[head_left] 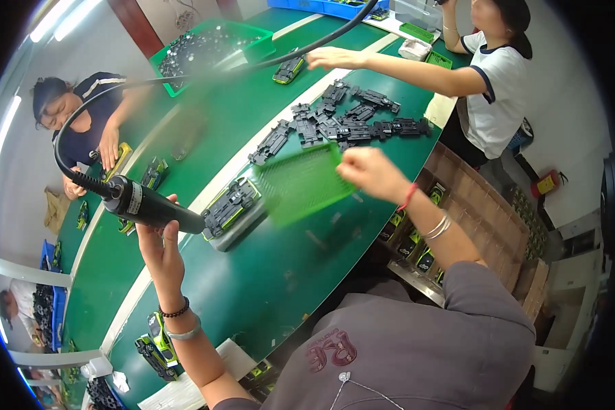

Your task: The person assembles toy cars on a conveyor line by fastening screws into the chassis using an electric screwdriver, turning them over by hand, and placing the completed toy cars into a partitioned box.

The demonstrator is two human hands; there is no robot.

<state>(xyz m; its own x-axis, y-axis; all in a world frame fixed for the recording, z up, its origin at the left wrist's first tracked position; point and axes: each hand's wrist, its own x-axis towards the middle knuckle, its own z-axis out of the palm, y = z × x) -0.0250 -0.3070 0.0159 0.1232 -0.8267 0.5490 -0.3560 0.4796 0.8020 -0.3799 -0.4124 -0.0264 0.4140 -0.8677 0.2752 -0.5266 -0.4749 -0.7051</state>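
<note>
My left hand (162, 249) is wrapped round a black cylindrical electric screwdriver (154, 207), whose cable loops up and away over the table. Its front end points at a toy car (231, 205) lying with its black underside up on a dark block (236, 234). Whether the tip touches the car cannot be made out. My right hand (376, 174) is closed on the edge of a shallow green plastic basket (301, 184), tilted and smeared by motion. The basket is beside the car and in front of the pile of black toy car chassis (348, 123).
Two toy cars (158, 348) stand near my left forearm. A green crate (260, 46) of small parts sits across the table. One co-worker's arm (417, 75) reaches toward another car; a second person works at far left. Boxes with cars (417, 239) lie below the right edge.
</note>
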